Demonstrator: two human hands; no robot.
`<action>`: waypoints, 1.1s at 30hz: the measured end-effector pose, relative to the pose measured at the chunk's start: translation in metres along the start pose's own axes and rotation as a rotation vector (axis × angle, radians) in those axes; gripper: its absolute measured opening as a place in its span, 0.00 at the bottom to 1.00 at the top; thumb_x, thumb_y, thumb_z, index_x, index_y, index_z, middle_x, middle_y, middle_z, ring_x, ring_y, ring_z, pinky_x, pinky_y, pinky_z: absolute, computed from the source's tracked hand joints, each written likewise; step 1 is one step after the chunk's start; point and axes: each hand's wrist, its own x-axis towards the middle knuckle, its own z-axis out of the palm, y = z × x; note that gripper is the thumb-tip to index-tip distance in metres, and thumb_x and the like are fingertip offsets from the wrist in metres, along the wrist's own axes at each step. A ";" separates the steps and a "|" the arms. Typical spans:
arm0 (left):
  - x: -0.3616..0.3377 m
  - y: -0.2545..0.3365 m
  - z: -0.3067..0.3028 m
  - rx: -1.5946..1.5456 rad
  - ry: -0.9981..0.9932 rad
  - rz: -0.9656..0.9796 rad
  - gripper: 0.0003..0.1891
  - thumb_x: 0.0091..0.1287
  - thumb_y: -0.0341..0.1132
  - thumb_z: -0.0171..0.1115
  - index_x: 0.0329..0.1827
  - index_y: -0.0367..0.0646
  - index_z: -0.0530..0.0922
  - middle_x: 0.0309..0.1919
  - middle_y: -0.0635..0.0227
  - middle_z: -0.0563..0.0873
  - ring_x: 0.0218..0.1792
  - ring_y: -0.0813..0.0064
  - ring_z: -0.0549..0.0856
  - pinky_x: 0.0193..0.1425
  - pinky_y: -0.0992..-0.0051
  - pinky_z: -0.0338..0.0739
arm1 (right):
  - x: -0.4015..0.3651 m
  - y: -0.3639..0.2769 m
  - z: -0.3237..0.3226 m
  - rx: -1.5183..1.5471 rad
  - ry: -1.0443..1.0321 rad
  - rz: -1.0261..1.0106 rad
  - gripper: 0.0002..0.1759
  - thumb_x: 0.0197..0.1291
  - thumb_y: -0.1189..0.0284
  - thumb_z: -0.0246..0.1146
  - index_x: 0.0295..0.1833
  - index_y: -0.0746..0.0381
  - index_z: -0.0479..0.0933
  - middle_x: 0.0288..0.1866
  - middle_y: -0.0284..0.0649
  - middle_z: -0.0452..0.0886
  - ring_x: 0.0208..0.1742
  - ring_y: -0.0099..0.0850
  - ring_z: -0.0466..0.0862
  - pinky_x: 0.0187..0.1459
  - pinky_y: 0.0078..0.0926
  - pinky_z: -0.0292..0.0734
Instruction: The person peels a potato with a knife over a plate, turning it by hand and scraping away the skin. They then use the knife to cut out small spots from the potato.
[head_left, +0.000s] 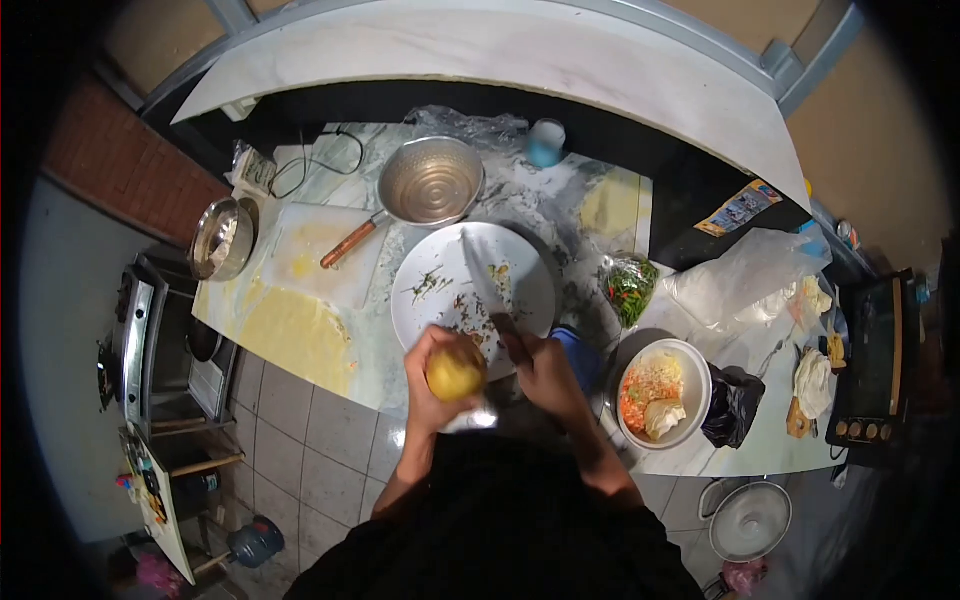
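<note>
My left hand (428,385) is wrapped round a yellow, rounded potato (456,373), above the near edge of a large white plate (410,260). In my right hand (552,375) is a knife (512,342), gripped by its dark handle. Its blade points away from me over the plate and looks smeared by motion. Knife and potato are apart. Green sprigs (430,284) and small brown and yellow scraps (470,318) lie on the plate. Just right of my right hand sits a blue object (576,352), partly hidden.
Beyond the plate stands a metal saucepan (432,180), left of it a cutting board (320,255) and steel bowl (222,240). At right are bagged green chillies (630,290), a white bowl (700,390) of chopped vegetables, a black bag (733,405) and an oven (870,360).
</note>
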 end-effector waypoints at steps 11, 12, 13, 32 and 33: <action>0.006 -0.009 0.013 -0.087 0.034 -0.149 0.34 0.37 0.29 0.86 0.46 0.39 0.72 0.41 0.68 0.84 0.44 0.78 0.82 0.52 0.77 0.75 | -0.001 -0.043 -0.012 0.174 -0.084 -0.087 0.06 0.64 0.79 0.62 0.37 0.71 0.73 0.22 0.53 0.76 0.22 0.45 0.80 0.24 0.29 0.69; 0.005 -0.009 0.013 -0.095 0.038 -0.153 0.33 0.38 0.29 0.85 0.46 0.39 0.72 0.41 0.67 0.84 0.44 0.78 0.82 0.52 0.77 0.75 | -0.001 -0.043 -0.012 0.176 -0.088 -0.087 0.06 0.64 0.79 0.62 0.37 0.71 0.73 0.22 0.53 0.76 0.22 0.45 0.80 0.24 0.29 0.69; 0.005 -0.007 0.014 -0.093 0.041 -0.154 0.33 0.38 0.29 0.85 0.46 0.39 0.72 0.41 0.67 0.84 0.44 0.78 0.82 0.52 0.77 0.75 | -0.001 -0.044 -0.012 0.189 -0.086 -0.073 0.06 0.63 0.79 0.62 0.37 0.71 0.73 0.23 0.53 0.76 0.23 0.47 0.80 0.25 0.30 0.69; -0.003 -0.021 -0.004 -0.138 -0.044 -0.296 0.25 0.54 0.38 0.73 0.52 0.35 0.76 0.42 0.67 0.82 0.43 0.79 0.79 0.49 0.79 0.74 | -0.006 -0.031 -0.023 0.179 -0.046 0.056 0.13 0.67 0.72 0.60 0.32 0.70 0.72 0.21 0.53 0.72 0.19 0.44 0.72 0.24 0.33 0.65; -0.003 -0.021 -0.002 -0.152 -0.033 -0.331 0.24 0.54 0.36 0.73 0.52 0.35 0.76 0.43 0.67 0.82 0.44 0.79 0.79 0.50 0.79 0.74 | -0.007 -0.030 -0.024 0.180 -0.042 0.059 0.13 0.67 0.72 0.60 0.32 0.70 0.72 0.21 0.53 0.72 0.19 0.44 0.72 0.24 0.33 0.65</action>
